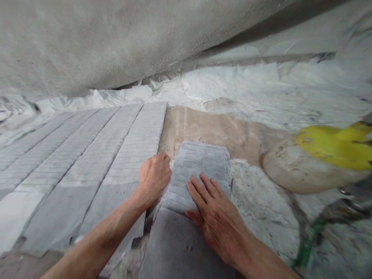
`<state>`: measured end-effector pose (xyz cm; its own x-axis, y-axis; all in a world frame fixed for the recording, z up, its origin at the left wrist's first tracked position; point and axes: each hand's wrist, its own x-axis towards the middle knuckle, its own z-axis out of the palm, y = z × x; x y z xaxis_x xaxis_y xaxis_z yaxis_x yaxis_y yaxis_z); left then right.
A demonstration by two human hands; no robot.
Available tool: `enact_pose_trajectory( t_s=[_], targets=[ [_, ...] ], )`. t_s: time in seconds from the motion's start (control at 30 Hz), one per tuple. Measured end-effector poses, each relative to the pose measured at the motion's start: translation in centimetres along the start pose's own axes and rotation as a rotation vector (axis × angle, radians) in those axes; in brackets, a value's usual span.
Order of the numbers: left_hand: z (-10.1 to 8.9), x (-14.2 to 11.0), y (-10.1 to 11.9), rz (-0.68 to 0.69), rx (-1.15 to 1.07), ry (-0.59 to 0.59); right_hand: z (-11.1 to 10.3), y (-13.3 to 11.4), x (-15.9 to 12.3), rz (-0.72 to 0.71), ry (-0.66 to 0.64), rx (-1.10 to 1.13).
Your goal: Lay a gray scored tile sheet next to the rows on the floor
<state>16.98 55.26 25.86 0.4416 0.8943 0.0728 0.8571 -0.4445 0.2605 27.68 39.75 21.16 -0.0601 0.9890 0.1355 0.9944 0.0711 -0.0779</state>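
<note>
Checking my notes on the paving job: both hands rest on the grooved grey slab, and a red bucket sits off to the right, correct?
Not quite: the bucket is yellow and off-white, not red. The head view shows it to the right. The rest holds: the left hand is at the grooved grey slab's left edge and the right hand lies flat on it.

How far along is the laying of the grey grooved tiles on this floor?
Done: rows of laid tiles cover the floor on the left. In hand: one grey grooved tile lies beside them, the left hand at its left edge, the right hand flat on top. Left: bare mortar bed beyond and to the right.
</note>
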Motion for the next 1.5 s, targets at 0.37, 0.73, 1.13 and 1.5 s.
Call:
enact_pose_trajectory(
  t_s=[0.37,0.73,1.13,1.5],
  targets=[
    [5.1,-12.2,-1.6,0.611,0.271,0.27,-0.3,0.7,0.0,-0.068,0.098,0.069],
    [3.6,-10.5,-1.2,0.422,0.079,0.114,-3.6,1.3,0.9,0.309,0.236,-0.002],
    [-0.7,-3.3,-0.4,0.371,0.021,-0.261,-3.1,1.7,1.2,0.481,0.179,0.226],
    [-1.5,-4.6,-1.5,0.178,0.046,-0.221,-4.5,0.4,-1.7,0.926,-0.076,0.255]
  ],
)
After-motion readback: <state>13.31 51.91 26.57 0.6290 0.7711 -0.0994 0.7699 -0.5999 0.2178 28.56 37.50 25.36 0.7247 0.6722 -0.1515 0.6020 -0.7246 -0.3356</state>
